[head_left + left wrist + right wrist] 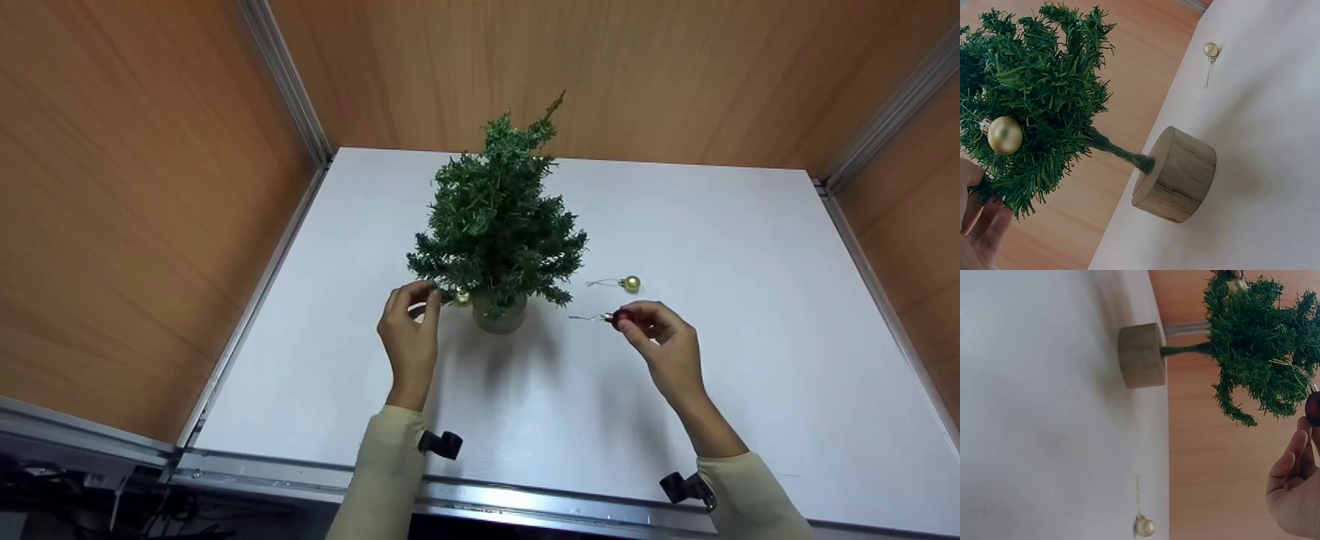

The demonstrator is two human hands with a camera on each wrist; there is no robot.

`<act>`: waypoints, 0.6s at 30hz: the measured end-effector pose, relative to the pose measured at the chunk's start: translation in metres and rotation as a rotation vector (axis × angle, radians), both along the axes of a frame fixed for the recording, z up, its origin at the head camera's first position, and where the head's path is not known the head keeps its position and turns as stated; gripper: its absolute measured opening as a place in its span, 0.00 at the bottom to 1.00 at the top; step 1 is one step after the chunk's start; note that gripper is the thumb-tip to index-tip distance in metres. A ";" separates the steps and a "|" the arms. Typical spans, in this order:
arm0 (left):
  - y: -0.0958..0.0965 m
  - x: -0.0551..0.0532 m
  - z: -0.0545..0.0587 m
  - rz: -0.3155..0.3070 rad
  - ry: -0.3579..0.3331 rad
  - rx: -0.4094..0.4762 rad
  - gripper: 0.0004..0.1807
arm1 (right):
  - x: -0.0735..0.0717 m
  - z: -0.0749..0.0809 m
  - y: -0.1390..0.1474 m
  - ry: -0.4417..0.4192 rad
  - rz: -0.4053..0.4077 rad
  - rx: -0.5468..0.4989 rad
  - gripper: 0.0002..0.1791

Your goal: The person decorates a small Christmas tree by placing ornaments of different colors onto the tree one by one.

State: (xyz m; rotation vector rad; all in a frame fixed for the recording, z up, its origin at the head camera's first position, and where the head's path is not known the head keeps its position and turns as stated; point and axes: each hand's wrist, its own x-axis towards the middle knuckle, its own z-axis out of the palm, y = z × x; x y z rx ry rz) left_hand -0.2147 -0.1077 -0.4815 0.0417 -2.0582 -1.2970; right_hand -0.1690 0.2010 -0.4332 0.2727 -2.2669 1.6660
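Observation:
A small artificial Christmas tree stands upright on a round wooden base. At its lower left, my left hand pinches the tip of a green branch. Close to those fingers a gold bauble hangs against the branches. My right hand, to the right of the tree, pinches a dark red bauble between thumb and fingers. The bauble's thin string loop points toward the tree, apart from the branches in the head view.
Another gold bauble with a string loop lies on the white table, right of the tree. Wood-grain panels enclose the back and sides. A metal rail runs along the front edge.

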 end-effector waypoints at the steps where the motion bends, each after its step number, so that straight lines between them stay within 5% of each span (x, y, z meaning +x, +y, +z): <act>1: 0.000 0.000 0.001 0.000 0.001 0.000 0.08 | 0.000 0.000 0.000 0.001 0.002 0.001 0.12; 18: 0.000 0.004 0.002 -0.010 0.014 0.003 0.09 | 0.002 0.003 -0.006 -0.014 0.017 0.001 0.11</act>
